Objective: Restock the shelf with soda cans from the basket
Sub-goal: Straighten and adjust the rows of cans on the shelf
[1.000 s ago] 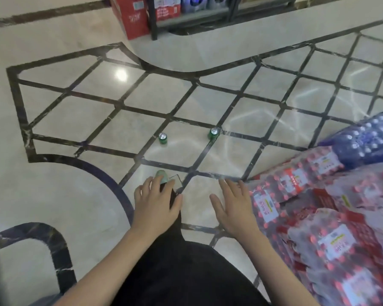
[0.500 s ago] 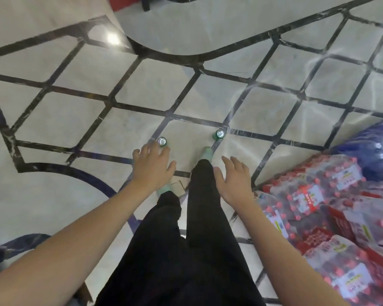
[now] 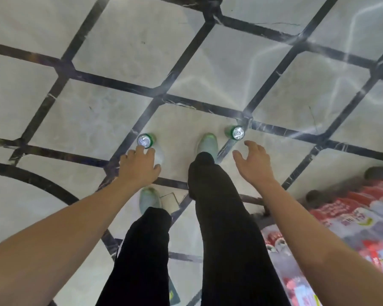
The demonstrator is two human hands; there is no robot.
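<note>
Two green soda cans stand upright on the marble floor [image 3: 97, 111], silver tops up: the left can [image 3: 144, 141] at the left hand's [image 3: 139, 167] spread fingertips, the right can [image 3: 236, 132] just beyond the right hand [image 3: 253, 165], whose loosely spread fingers hold nothing. Red shrink-wrapped packs [image 3: 341, 221] lie at right.

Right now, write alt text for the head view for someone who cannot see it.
A person reaches both bare hands down toward two green soda cans standing upright on a marble floor: the left hand nears the left can, and the open right hand hovers just short of the right can. Wrapped red bottle packs lie at the right.
</note>
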